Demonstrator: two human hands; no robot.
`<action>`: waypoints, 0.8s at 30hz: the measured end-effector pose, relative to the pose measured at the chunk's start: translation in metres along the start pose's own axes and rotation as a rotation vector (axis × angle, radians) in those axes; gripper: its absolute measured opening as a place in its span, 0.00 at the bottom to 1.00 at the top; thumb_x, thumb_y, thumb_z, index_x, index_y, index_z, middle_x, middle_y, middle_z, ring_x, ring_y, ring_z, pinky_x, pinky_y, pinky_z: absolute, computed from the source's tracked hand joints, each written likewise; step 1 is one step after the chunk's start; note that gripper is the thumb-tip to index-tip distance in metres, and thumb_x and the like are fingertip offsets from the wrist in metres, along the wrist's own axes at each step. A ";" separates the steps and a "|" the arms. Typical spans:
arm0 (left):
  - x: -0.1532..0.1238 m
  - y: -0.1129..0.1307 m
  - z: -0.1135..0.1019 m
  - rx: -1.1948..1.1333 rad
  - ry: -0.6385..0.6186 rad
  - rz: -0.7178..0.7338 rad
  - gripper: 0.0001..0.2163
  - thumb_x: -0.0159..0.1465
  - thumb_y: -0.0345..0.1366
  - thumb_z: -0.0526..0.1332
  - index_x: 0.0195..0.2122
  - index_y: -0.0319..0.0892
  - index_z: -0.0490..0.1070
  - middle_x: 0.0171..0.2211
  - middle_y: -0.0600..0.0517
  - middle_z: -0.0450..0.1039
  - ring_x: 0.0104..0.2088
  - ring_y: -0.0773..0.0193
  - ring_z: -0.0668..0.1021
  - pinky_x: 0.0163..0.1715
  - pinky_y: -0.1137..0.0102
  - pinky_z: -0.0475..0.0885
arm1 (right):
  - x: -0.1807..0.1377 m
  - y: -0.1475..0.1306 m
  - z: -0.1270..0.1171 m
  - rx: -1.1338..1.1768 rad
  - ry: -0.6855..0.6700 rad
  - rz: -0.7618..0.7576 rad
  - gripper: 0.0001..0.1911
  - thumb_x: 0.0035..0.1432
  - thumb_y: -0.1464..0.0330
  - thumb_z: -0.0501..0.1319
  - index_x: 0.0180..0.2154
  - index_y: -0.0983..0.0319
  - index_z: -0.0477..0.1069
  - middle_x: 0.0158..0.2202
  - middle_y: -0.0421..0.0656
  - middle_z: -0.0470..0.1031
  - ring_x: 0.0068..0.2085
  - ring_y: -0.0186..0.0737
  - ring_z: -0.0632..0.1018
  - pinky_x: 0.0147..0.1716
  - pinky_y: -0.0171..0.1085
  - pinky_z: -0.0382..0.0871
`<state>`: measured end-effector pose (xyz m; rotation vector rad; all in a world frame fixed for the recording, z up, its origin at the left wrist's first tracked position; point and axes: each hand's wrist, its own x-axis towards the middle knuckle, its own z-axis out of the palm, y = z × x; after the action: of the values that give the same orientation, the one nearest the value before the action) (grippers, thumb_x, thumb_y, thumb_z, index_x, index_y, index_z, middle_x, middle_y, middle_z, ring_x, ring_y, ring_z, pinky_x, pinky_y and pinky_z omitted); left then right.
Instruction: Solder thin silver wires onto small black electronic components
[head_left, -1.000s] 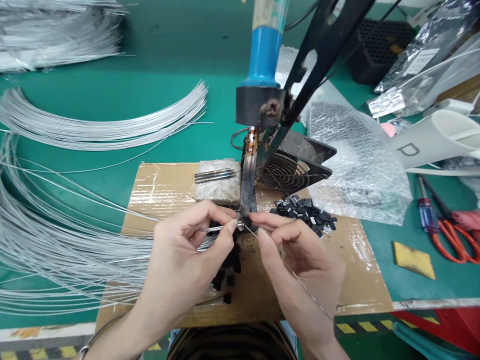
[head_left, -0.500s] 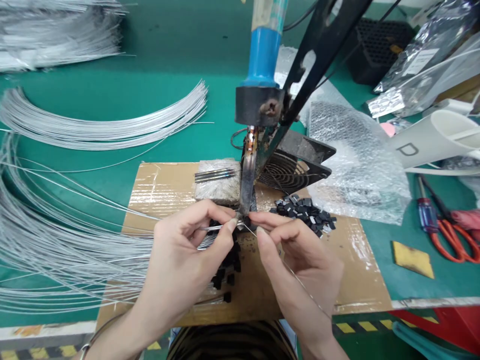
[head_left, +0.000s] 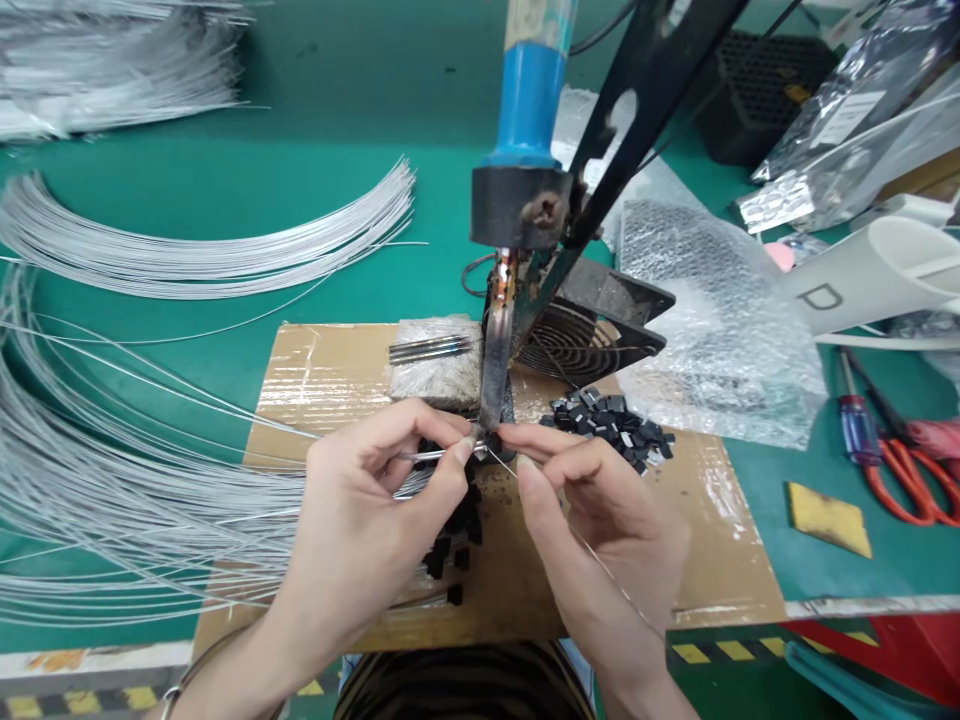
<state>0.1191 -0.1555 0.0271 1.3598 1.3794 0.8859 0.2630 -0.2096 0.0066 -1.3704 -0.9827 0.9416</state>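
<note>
A blue-handled soldering iron [head_left: 529, 110] is clamped in a black stand [head_left: 622, 130], its tip pointing down between my hands. My left hand [head_left: 375, 510] pinches a thin grey cable [head_left: 426, 457] between thumb and forefinger, the cable's end right under the tip. My right hand [head_left: 611, 520] has a strand of solder wire [head_left: 600, 562] across its fingers, running up to the same spot. Its forefinger reaches close to the tip, by a small black part [head_left: 493, 443]. My fingers partly hide the joint. Cables with black ends [head_left: 457, 530] lie beneath my left hand.
Under the work lies a cardboard sheet [head_left: 300, 385], with small black pieces [head_left: 611, 425] heaped at its right. Behind them sits a fan [head_left: 577, 335]. Bundled grey cables [head_left: 150, 500] spread leftwards. Red-handled scissors [head_left: 904, 480], a screwdriver [head_left: 857, 425] and a yellow sponge [head_left: 829, 518] lie to the right.
My right thumb has shifted very slightly to the right along with the solder wire. My left hand and the cable stay in place.
</note>
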 end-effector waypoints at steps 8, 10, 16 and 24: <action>0.001 -0.001 0.000 0.005 -0.011 -0.006 0.05 0.61 0.28 0.68 0.29 0.44 0.79 0.31 0.54 0.83 0.32 0.68 0.82 0.32 0.78 0.75 | -0.001 0.001 0.001 -0.026 0.015 -0.017 0.11 0.67 0.73 0.65 0.30 0.57 0.73 0.46 0.44 0.86 0.51 0.45 0.85 0.54 0.43 0.77; 0.001 -0.001 0.000 -0.001 -0.014 -0.006 0.05 0.61 0.28 0.68 0.29 0.44 0.79 0.31 0.54 0.83 0.32 0.68 0.82 0.33 0.79 0.75 | -0.001 0.002 0.002 -0.018 0.014 -0.026 0.11 0.67 0.74 0.65 0.31 0.57 0.73 0.46 0.43 0.86 0.51 0.43 0.85 0.54 0.42 0.76; -0.001 -0.001 -0.001 0.004 -0.010 0.018 0.05 0.61 0.28 0.68 0.28 0.44 0.79 0.31 0.56 0.83 0.30 0.70 0.81 0.31 0.80 0.75 | -0.001 0.003 0.002 -0.023 0.029 -0.065 0.11 0.66 0.75 0.66 0.31 0.57 0.73 0.45 0.41 0.86 0.50 0.41 0.85 0.52 0.40 0.77; 0.000 -0.001 -0.001 0.001 -0.006 0.010 0.04 0.60 0.30 0.68 0.28 0.44 0.79 0.32 0.54 0.84 0.31 0.68 0.82 0.31 0.79 0.75 | -0.001 0.004 0.002 -0.034 0.022 -0.100 0.10 0.65 0.75 0.66 0.32 0.57 0.73 0.45 0.41 0.86 0.50 0.40 0.85 0.52 0.38 0.77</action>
<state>0.1182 -0.1553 0.0267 1.3702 1.3695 0.8867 0.2614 -0.2098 0.0022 -1.3449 -1.0446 0.8370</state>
